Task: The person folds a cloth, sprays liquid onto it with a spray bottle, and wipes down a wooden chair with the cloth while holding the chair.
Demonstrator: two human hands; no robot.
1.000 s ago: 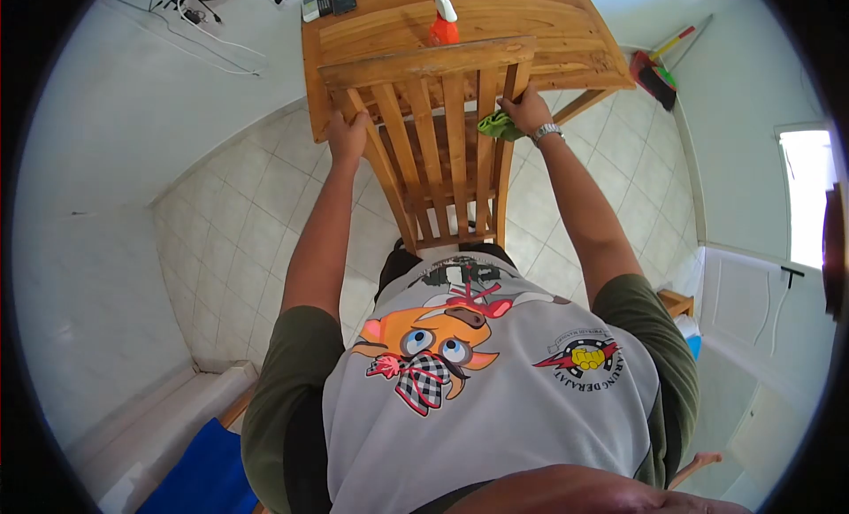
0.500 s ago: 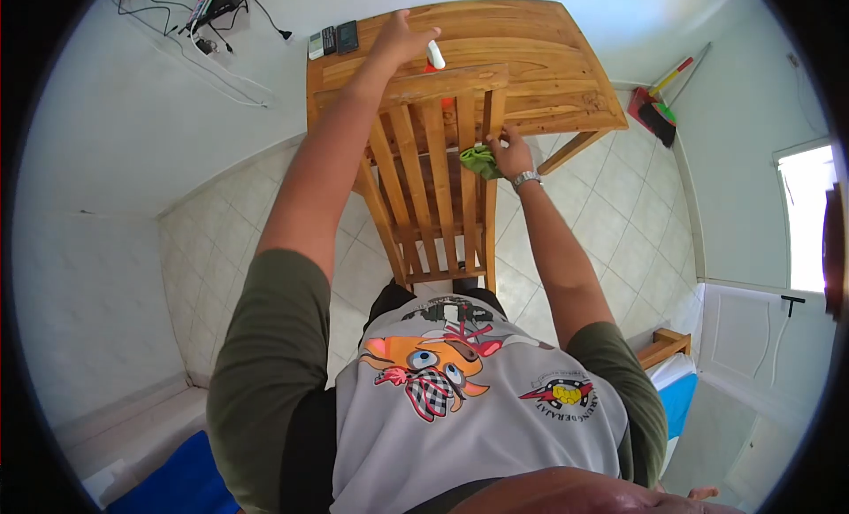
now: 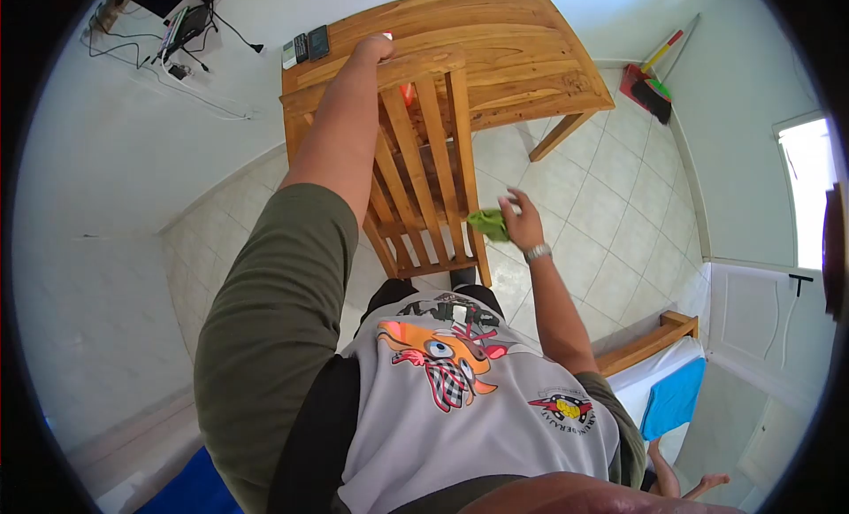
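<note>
Nearest the body, the right hand [image 3: 523, 224] is seen in the air just beside the right edge of the chair [image 3: 416, 67]; a green cloth [image 3: 489, 225] is held there, bunched on the thumb side, to the left of the knuckles, with the fingertips left loose. Ahead and to the left of this grip, the chair's slatted back is interposed, its top rail passing just on the near side of the other grip. Beyond the rail, the left arm is extended almost straight and the left hand [image 3: 375, 48] is placed at the spray bottle [image 3: 407, 94]: the white head is glimpsed just right of the hand, the red body nearer the viewer and slightly right, through the slats. Whether the fingers are closed on it cannot be told. The bottle's long axis is judged upright; the left hand is much the nearer, the right being kept well apart. Under and beyond this grip the wooden table [image 3: 508, 58] is spread, with a dark handheld device [image 3: 318, 42] noted to its left.
</note>
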